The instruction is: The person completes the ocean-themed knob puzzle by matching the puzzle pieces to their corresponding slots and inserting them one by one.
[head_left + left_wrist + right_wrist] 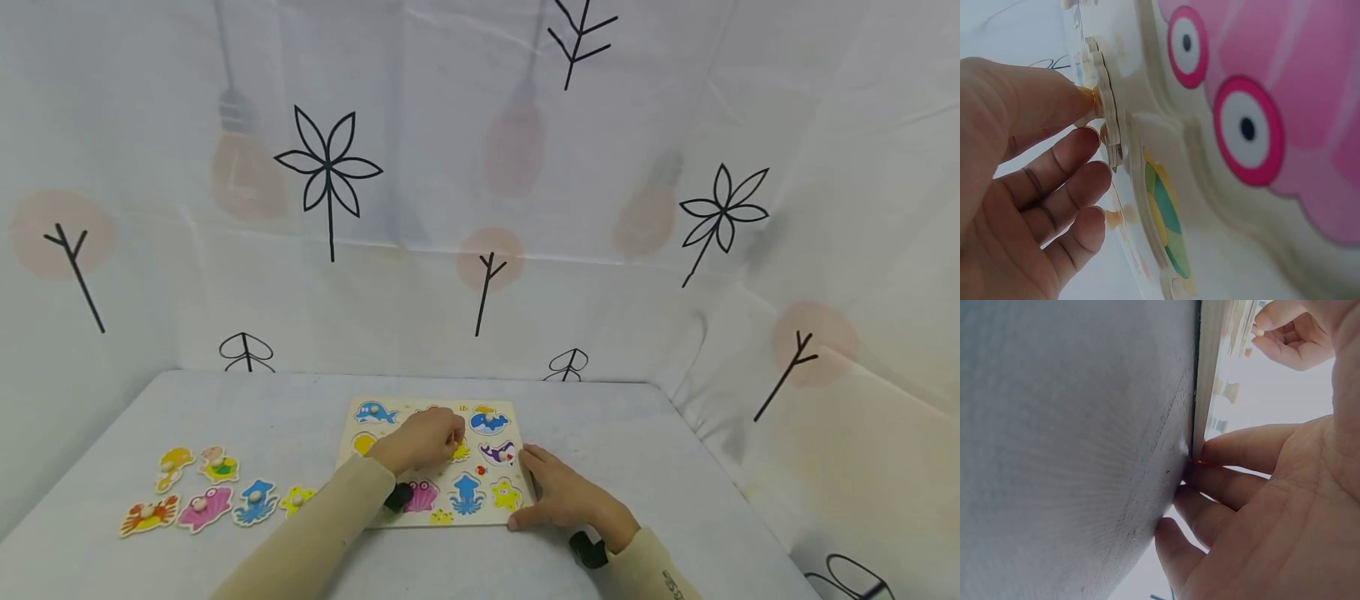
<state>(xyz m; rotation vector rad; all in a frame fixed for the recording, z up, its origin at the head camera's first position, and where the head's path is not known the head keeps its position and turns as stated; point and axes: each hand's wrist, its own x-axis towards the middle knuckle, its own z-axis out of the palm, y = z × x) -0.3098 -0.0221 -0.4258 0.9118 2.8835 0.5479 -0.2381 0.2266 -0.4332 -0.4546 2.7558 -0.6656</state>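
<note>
A wooden knob puzzle board [487, 518] with sea-animal pictures lies on the table. My left hand [416, 440] is over its middle, thumb and finger pinching the small knob [1095, 102] of a wavy-edged puzzle piece [1107, 94]. In the head view a yellow bit of that piece [461, 452] shows beside the fingers; whether it sits fully in its recess I cannot tell. My right hand [570, 496] rests against the board's right edge, fingers extended, thumb by the near right corner. In the right wrist view its fingertips [1216, 449] touch the board's side.
Left of the board lie loose knob pieces: a seahorse [174, 468], a turtle [219, 467], a crab [150, 515], a pink shell [206, 509], a blue squid [256, 503] and a yellow starfish [297, 500]. A blue whale [489, 422] is at the board's far right. A printed cloth wall [420, 317] stands behind.
</note>
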